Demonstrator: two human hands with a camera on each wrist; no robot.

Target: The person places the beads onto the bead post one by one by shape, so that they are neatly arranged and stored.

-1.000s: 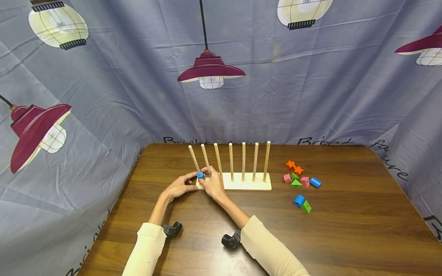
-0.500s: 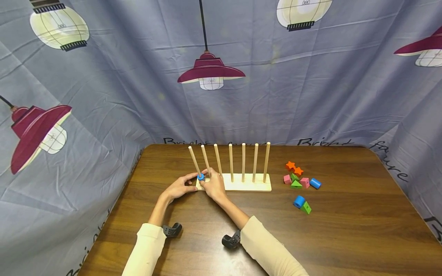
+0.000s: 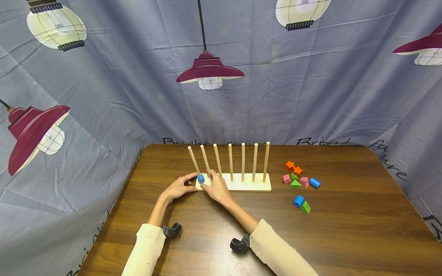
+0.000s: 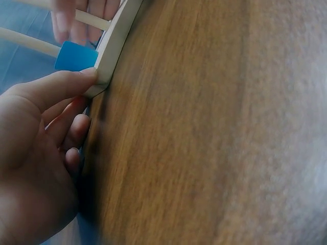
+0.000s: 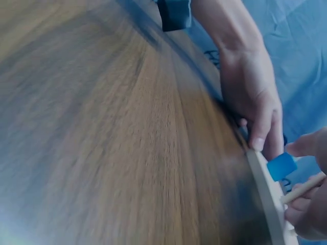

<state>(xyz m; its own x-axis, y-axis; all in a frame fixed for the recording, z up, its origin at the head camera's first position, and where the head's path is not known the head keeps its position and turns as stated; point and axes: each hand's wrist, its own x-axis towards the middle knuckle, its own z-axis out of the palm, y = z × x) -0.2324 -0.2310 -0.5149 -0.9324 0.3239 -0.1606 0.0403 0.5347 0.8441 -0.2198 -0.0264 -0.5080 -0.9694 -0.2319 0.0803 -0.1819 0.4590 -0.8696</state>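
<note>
Head view: table edge slants down on the left; the wooden peg board sits toward the back edge, curtain behind. Tabletop stretches in front of the board, and between its right end and the loose pieces: orange stars, pink cubes, green triangles, blue cylinder; nearer me, another cylinder beside a green triangle.

Grip: my left hand pinches the board's left end, thumb on the front corner. Blue block is threaded on the leftmost peg, down at the base, between my hands. My right hand is moderately open around the second peg, thumb apart from fingers, very near the block; can't tell if it's touching.

Hard to see: right fingers partly cover the second and third pegs' bases; right wrist view cuts that hand off at the frame edge; left wrist view blurs its fingertips.
</note>
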